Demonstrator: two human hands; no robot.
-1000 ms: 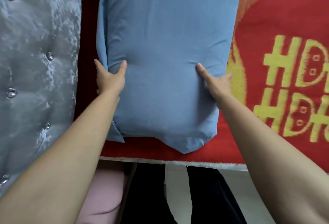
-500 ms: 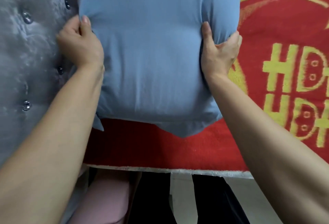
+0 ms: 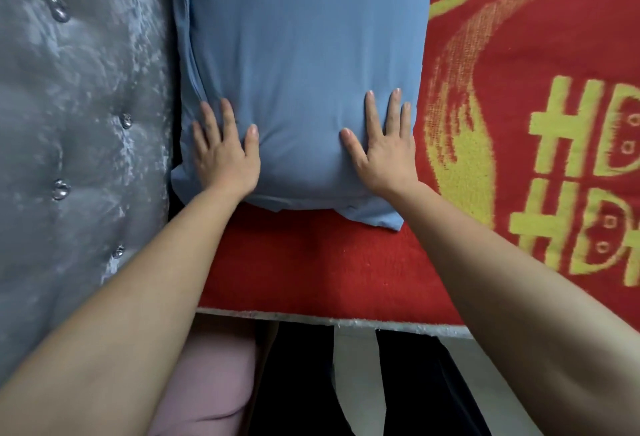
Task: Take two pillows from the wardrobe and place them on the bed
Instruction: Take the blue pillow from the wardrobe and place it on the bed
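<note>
Head view, one entry. Item: large soft blue fabric pillow (image 3: 304,72), lying lengthwise on the bed's red woven blanket with yellow pattern (image 3: 519,124), its left edge pressing against the grey tufted velvet headboard with button studs (image 3: 76,106) at the left of the scene, its far end running out of frame.

Left hand (image 3: 225,155): lying flat and open, palm down on the pillow's near left corner, fingers spread, gripping nothing. Right hand (image 3: 384,148): likewise flat and open, palm down on the near right corner, fingers pointing to the far side, gripping nothing. Fabric is dimpling a little around both palms.

Near edge of the bed is showing a strip of bare blanket between the pillow and the mattress rim; below it, dark trousers (image 3: 301,383) and pale floor (image 3: 353,366).

Step in hand, by judgement: setting down and smoothing a pillow at the head of the bed. Only one pillow is showing in this frame; whether it is the first or second cannot be told.

Next move, by judgement: lifting both palms straight off without dragging the cover, then, if a second pillow is wanting, turning to the wardrobe, which is not in view, and laying that pillow beside this one.
</note>
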